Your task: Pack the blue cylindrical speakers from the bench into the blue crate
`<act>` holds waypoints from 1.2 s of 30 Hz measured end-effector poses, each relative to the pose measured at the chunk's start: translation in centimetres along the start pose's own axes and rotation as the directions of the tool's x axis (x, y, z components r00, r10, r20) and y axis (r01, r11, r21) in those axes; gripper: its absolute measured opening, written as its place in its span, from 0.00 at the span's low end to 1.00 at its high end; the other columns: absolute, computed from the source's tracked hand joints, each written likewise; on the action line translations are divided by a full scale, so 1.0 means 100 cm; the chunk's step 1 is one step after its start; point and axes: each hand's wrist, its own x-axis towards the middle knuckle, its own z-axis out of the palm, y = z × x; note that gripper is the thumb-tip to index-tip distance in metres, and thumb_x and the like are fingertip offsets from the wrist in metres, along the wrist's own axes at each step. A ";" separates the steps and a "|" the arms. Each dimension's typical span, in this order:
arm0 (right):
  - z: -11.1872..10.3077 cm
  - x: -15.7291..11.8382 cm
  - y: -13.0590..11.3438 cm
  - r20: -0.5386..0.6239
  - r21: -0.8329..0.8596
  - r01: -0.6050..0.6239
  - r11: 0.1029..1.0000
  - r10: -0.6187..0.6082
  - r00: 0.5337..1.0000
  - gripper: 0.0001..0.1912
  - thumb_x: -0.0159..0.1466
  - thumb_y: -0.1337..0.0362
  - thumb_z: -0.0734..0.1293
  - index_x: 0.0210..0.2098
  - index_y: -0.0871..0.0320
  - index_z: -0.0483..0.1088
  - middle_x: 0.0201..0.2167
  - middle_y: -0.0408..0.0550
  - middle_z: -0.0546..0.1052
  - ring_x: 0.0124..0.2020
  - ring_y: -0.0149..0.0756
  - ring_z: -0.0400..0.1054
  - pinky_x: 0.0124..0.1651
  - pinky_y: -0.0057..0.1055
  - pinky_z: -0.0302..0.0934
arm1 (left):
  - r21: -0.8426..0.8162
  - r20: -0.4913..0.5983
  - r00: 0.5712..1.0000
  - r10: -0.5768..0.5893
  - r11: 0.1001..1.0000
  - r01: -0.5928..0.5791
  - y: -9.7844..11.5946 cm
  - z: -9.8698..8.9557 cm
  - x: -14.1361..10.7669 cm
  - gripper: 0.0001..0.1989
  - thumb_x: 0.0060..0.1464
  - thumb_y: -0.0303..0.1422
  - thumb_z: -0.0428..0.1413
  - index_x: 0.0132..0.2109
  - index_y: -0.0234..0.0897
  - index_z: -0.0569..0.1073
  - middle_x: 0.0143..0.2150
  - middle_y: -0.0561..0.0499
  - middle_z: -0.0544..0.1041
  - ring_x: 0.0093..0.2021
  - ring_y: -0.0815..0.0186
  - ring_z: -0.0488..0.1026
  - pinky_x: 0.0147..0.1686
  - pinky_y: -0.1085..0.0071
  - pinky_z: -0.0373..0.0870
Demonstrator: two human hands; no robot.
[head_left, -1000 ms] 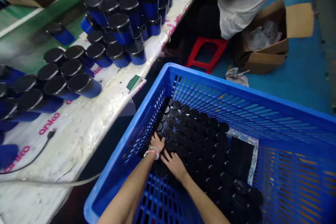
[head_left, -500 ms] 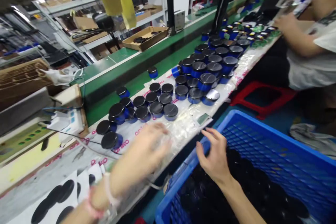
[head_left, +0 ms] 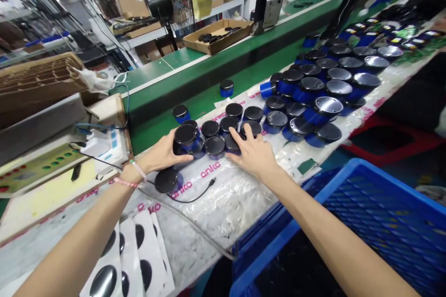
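Note:
On the plastic-covered bench stands a group of short blue cylinders with black round tops (head_left: 214,147). My left hand (head_left: 166,152) is at the group's left end, thumb apart from the fingers. It lies against a stacked black-topped cylinder (head_left: 186,135), and its fingertips are partly hidden behind it. At the group's right end my right hand (head_left: 253,152) has its fingers spread, touching the tops and front of the cylinders there. Both hands are open and bracket the group. One loose cylinder (head_left: 166,181) sits just below my left hand, next to a black cable plug (head_left: 212,182).
A larger cluster of the same cylinders (head_left: 311,84) fills the bench to the right. A blue crate (head_left: 348,171) stands at the bench's front edge. White sheets with black discs (head_left: 153,241) lie front left. A power strip (head_left: 108,144) sits at left, a cardboard tray (head_left: 218,39) behind.
My right hand has moved from above the blue crate onto the cylinders. My left hand has moved left and back, to the group's left end. The view has turned to the left.

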 end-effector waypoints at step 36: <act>0.248 -0.336 -0.012 0.682 0.587 -0.763 0.270 0.343 0.646 0.34 0.62 0.55 0.57 0.63 0.58 0.43 0.61 0.51 0.50 0.59 0.37 0.54 0.60 0.35 0.51 | 0.110 -0.408 0.779 -0.476 0.821 0.560 0.062 0.028 0.024 0.49 0.45 0.58 0.52 0.64 0.32 0.43 0.59 0.37 0.57 0.53 0.45 0.64 0.52 0.53 0.62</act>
